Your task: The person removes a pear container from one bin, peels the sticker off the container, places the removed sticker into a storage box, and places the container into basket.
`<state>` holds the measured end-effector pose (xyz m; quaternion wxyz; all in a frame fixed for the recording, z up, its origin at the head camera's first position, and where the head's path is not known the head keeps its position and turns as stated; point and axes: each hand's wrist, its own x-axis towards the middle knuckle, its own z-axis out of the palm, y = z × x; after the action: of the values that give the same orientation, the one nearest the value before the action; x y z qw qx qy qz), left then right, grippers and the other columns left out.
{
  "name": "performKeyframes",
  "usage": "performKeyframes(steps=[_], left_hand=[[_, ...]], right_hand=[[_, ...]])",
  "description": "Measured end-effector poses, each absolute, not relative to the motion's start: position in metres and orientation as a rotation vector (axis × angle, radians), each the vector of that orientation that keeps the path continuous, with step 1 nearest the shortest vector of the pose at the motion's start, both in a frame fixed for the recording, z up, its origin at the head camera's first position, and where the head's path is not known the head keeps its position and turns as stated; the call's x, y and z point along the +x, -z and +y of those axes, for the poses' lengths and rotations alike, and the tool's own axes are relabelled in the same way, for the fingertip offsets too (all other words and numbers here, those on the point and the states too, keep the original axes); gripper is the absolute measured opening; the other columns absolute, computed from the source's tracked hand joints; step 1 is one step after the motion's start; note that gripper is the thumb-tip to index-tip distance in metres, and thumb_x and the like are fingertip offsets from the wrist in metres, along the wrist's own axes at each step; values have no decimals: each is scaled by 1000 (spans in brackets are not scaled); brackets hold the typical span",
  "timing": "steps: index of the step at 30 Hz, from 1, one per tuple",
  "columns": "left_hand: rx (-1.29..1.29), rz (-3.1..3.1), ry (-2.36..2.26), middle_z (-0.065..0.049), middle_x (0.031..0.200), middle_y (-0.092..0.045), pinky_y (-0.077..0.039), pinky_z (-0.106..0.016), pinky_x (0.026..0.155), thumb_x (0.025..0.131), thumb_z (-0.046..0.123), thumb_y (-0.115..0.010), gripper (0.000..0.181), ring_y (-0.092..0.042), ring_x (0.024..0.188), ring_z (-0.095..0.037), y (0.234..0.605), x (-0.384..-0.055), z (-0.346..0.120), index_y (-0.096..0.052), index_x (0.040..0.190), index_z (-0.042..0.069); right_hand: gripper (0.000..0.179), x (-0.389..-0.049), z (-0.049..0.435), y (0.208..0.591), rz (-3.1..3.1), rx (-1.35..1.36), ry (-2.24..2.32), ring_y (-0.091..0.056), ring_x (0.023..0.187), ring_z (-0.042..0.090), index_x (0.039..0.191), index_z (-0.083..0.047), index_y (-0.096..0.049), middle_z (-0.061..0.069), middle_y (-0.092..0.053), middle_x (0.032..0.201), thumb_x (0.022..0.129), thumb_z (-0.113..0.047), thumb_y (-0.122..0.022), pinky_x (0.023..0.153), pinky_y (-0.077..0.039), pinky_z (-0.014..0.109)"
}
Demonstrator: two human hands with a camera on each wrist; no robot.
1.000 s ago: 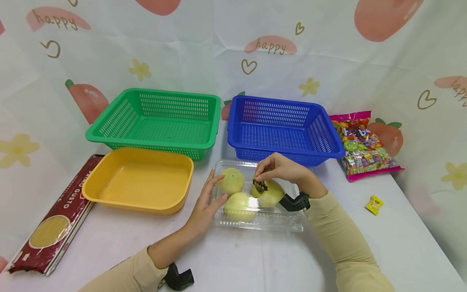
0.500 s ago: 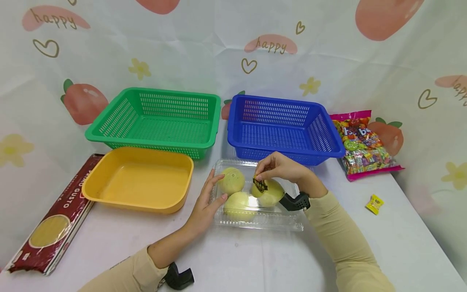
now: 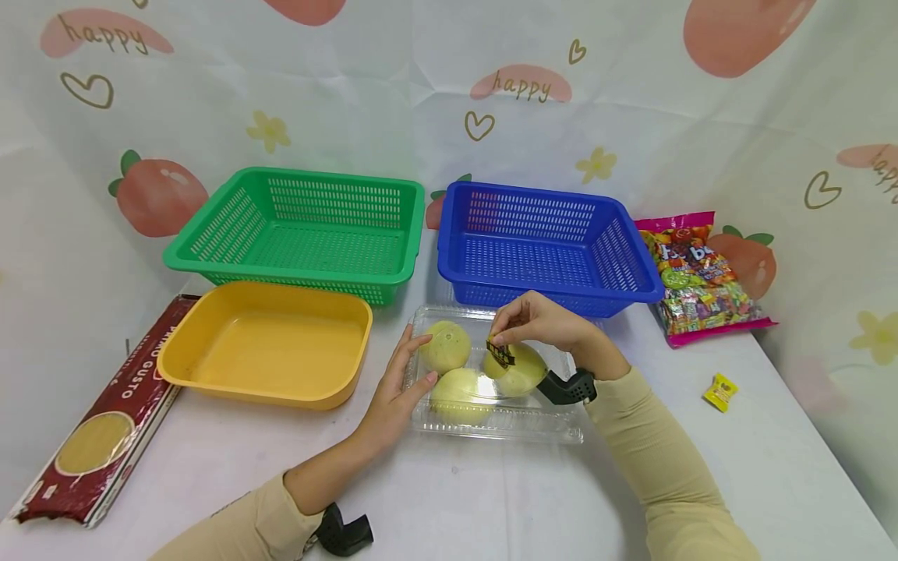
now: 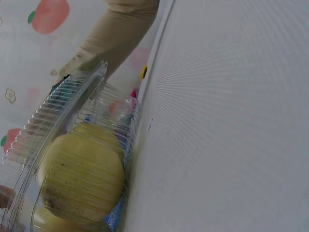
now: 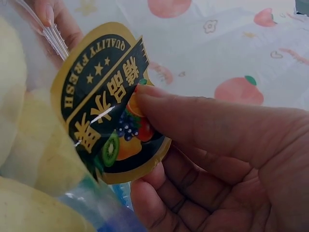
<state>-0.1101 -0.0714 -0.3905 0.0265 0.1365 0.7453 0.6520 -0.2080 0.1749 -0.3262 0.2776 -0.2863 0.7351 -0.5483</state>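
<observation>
A clear plastic clamshell box (image 3: 501, 433) holds three pale yellow round fruits (image 3: 461, 396) on the white table. My left hand (image 3: 394, 389) lies along the box's left side, its fingers extended and touching the lid. Over the right part of the lid, my right hand (image 3: 539, 321) pinches a sticker between thumb and fingers. The right wrist view shows this sticker (image 5: 96, 108) as black and gold with "QUALITY FRESH" lettering and printed fruit, bent and raised at the pinched end. One fruit (image 4: 82, 179) fills much of the box wall in the left wrist view.
Behind the box stand a green basket (image 3: 295, 275) and a blue basket (image 3: 550, 288). A yellow tub (image 3: 263, 393) sits at left, beside a spaghetti pack (image 3: 105, 425). To the right lie a candy bag (image 3: 701, 280) and a small yellow-wrapped candy (image 3: 720, 393).
The sticker in my right hand has tilted slightly, so its face shows less to the head view. Both hands and the box keep their places.
</observation>
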Motion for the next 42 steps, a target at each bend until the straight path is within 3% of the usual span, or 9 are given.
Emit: performKeyframes(steps=[15,30,42], left_hand=[[447,2291,-2028,-12,158,2,-3,-59,114,95,12,-49,47,3,145,-34,391,-110,-72,-35,139,10],[421,2293,-2016,-7,158,1,-5,-59,114,94,12,-50,48,1,145,-31,391,-109,-71,-35,140,14],[418,2274,-2024,-6,158,2,-5,-57,115,94,12,-50,49,1,146,-30,389,-109,-71,-34,140,14]], right_hand=[[17,-208,175,327,1985,-752,1473,-58,71,7,80,-14,-72,-5,-68,80,83,1,-64,66,-50,21],[17,-207,175,326,1989,-747,1491,-58,72,8,80,-14,-72,-6,-69,80,84,1,-64,66,-49,22],[7,-207,174,325,2009,-729,1525,-61,76,10,83,-1,-71,-8,-69,81,84,0,-64,73,-53,23]])
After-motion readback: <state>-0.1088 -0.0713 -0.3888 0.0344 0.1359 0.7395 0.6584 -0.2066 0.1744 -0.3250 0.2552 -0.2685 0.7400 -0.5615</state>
